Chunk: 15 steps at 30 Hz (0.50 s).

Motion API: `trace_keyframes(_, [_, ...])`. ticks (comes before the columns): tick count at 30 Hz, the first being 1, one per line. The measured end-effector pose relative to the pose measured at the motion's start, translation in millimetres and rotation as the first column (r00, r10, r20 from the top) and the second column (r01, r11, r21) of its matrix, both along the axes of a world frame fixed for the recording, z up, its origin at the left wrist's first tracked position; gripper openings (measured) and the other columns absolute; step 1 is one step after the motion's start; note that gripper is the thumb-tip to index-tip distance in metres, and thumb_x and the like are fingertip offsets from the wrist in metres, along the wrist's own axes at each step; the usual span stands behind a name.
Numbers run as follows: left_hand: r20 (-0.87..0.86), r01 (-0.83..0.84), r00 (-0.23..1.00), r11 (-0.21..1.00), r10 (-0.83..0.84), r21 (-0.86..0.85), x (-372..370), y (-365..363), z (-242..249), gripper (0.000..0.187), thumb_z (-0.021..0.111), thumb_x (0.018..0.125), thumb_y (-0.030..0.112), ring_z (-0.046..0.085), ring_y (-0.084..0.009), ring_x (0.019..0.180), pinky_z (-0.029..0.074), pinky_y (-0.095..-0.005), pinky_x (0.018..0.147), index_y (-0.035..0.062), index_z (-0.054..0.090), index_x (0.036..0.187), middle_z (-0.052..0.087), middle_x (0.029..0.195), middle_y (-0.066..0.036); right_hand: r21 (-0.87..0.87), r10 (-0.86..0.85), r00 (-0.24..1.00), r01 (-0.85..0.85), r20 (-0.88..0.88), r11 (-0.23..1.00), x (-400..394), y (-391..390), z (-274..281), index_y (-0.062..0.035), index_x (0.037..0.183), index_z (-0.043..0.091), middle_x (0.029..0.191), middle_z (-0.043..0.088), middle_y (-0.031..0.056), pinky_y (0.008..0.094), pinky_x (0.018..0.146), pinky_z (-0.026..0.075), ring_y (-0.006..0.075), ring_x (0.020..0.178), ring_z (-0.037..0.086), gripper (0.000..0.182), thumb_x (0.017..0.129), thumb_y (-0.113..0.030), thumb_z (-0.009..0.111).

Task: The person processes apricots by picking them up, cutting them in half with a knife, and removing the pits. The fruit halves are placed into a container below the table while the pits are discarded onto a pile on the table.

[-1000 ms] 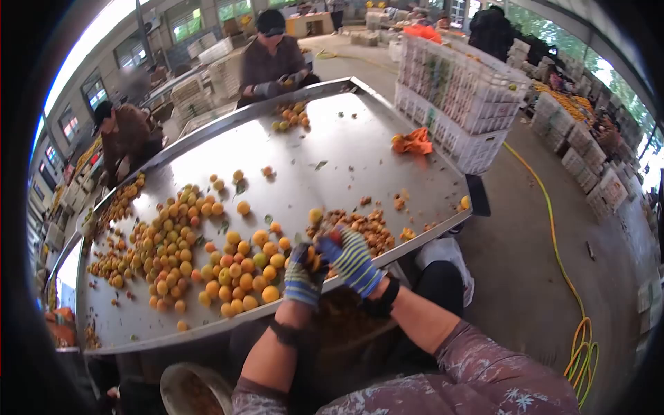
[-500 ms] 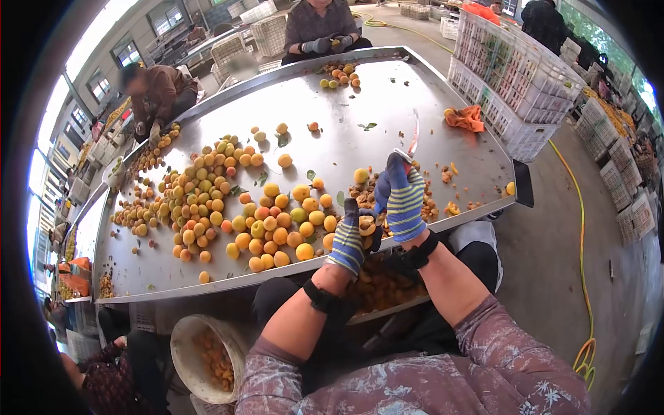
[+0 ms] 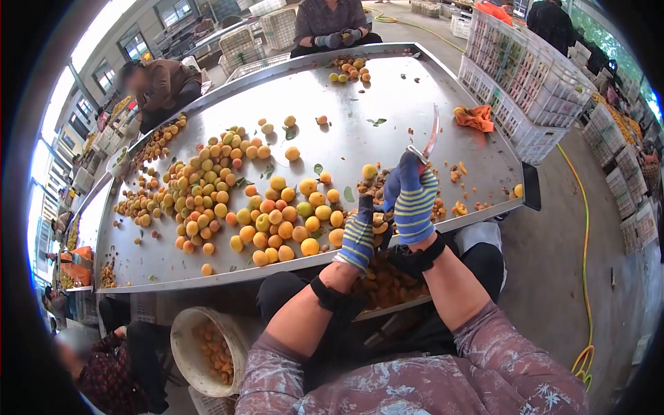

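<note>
One camera sits on the head of the person (image 3: 415, 380) and looks forward and down. The left hand (image 3: 357, 238) and right hand (image 3: 416, 202) look near, and the desk (image 3: 346, 149) spreads out past them.

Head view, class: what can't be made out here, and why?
In the head view:
Tool: grip end, covered by the right hand.
Left hand: palm, mostly hidden by its own back.
Far worker: head, cut off by the top edge.
Fruit pieces below: total, partly hidden by the table.
</note>
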<state>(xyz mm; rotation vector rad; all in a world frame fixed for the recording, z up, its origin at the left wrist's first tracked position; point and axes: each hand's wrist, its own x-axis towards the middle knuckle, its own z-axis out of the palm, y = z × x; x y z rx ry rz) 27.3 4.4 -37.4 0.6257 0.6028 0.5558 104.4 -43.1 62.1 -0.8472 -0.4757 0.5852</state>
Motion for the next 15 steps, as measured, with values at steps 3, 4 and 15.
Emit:
trace_keyframes(3, [0.001, -0.031, 1.000, 0.999, 0.031, -0.008, 0, -2, 8, 0.051, 0.055, 0.085, 0.053, 0.060, -0.0157, 0.061, 0.050, -0.0280, 0.052, 0.0031, 0.062, 0.084, 0.062, 0.073, -0.008, -0.019, -0.010, 1.000, 0.010, -0.017, 1.000, 4, 2, -5, -0.0124, 0.068, 0.051, 0.049, 0.041, -0.0073, 0.0196, 0.036, 0.026, 0.0013, 0.041, 0.037, 0.034, 0.089, -0.037, 0.059])
trace_keyframes(4, [-0.044, -0.032, 0.998, 0.999, 0.033, 0.020, -1, -1, 10, 0.049, 0.055, 0.086, 0.052, 0.060, -0.0155, 0.060, 0.050, -0.0279, 0.052, 0.0033, 0.062, 0.084, 0.062, 0.074, -0.007, -0.023, -0.022, 1.000, 0.022, 0.011, 0.999, 3, 2, -5, -0.0123, 0.068, 0.051, 0.049, 0.041, -0.0072, 0.0197, 0.036, 0.026, 0.0013, 0.041, 0.037, 0.034, 0.089, -0.037, 0.059])
trace_keyframes(15, [-0.236, -0.057, 0.929, 0.738, 0.287, 0.672, 0, 3, -3, 0.055, 0.049, 0.087, 0.056, 0.054, -0.0144, 0.045, 0.041, -0.0299, 0.039, 0.0038, 0.063, 0.077, 0.055, 0.056, -0.001, -0.034, -0.034, 0.998, 0.032, -0.059, 0.999, -3, 14, -12, -0.0160, 0.059, 0.042, 0.046, 0.037, -0.0060, 0.0223, 0.033, 0.026, 0.0038, 0.036, 0.033, 0.042, 0.088, -0.041, 0.059])
